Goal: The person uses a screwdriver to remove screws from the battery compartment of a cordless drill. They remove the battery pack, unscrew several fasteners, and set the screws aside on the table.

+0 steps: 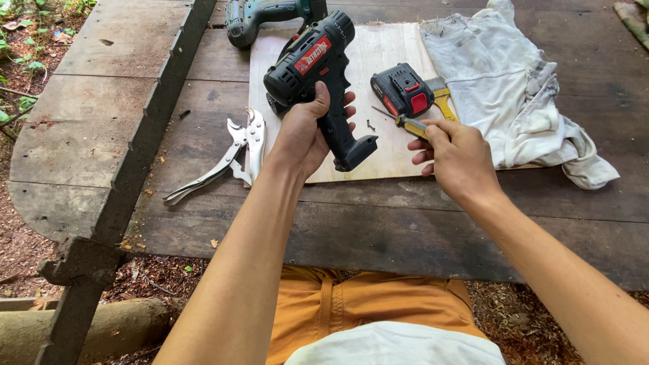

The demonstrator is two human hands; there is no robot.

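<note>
Now the left hand [304,132] grips the black drill [318,74] by its handle; beside the drill, right hand [456,155] fingers pinch a screwdriver [405,123].

An outdoor makeshift work spot, not an indoor shop: a weathered dark plank table [405,223] stands on bare soil strewn with leaf litter [23,250], weeds [20,40] at the corner. Tools lie about on it: locking pliers [226,159], a teal power tool [260,17], a battery pack [402,89], a plywood sheet [385,51], a grimy rag [507,88]
</note>
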